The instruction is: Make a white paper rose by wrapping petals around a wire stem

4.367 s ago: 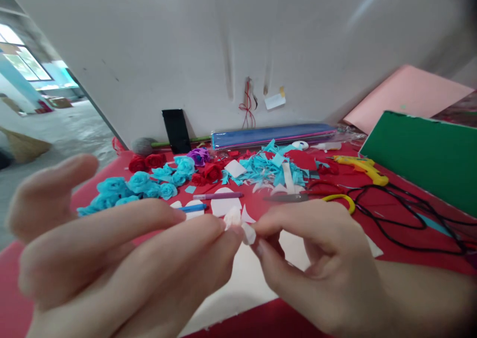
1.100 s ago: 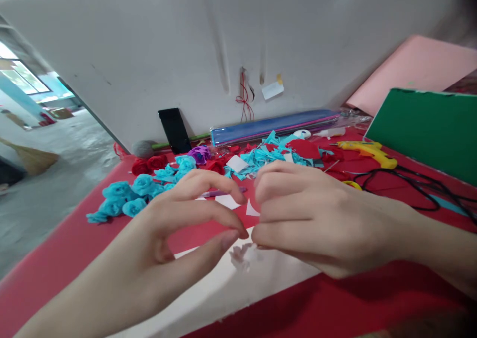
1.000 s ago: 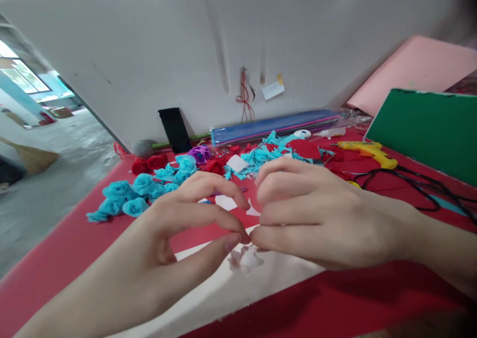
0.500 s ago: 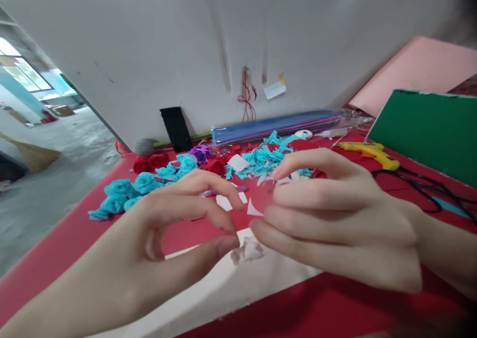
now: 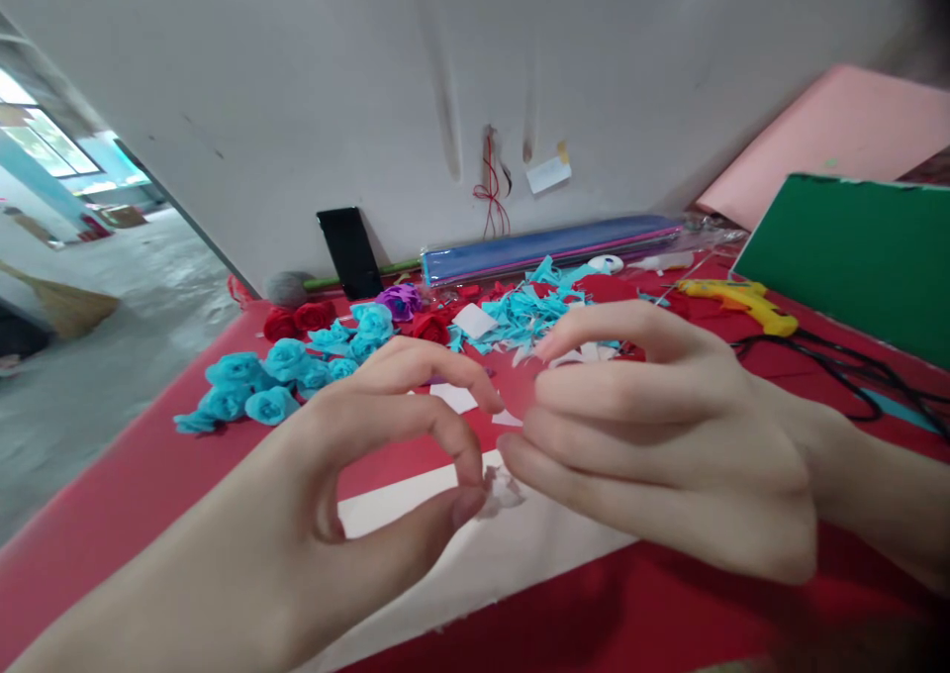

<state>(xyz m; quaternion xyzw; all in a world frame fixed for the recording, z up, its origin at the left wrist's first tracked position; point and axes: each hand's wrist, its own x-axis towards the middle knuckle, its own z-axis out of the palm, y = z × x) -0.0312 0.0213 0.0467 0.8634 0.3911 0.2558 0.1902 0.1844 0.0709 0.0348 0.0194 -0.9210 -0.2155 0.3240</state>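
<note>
Thumb and index fingertip of my left hand (image 5: 401, 445) pinch the edge of a small white crumpled piece (image 5: 504, 490), thin like paper or cloth; its exact kind is blurred. My right hand (image 5: 668, 435) has its back towards me and its fingers curled, the lowest fingertip right beside the white piece. The right thumb is hidden, so what this hand grips, if anything, does not show. Beneath both hands lies a cream-white sheet (image 5: 549, 544) on the red tabletop (image 5: 386, 470). White paper scraps (image 5: 454, 397) lie just beyond the fingers.
Blue paper roses (image 5: 237, 371) cluster at left, with red roses (image 5: 315, 316) and a purple flower (image 5: 401, 302) behind. Blue shreds (image 5: 530, 312) are heaped at centre back. A yellow glue gun (image 5: 742, 305) with black cord lies right, before a green board (image 5: 861, 257). A phone (image 5: 350, 253) leans against the white panel.
My left hand has shifted slightly right, its fingertips nearer the right hand, still pinching the white piece. The right hand has moved slightly left.
</note>
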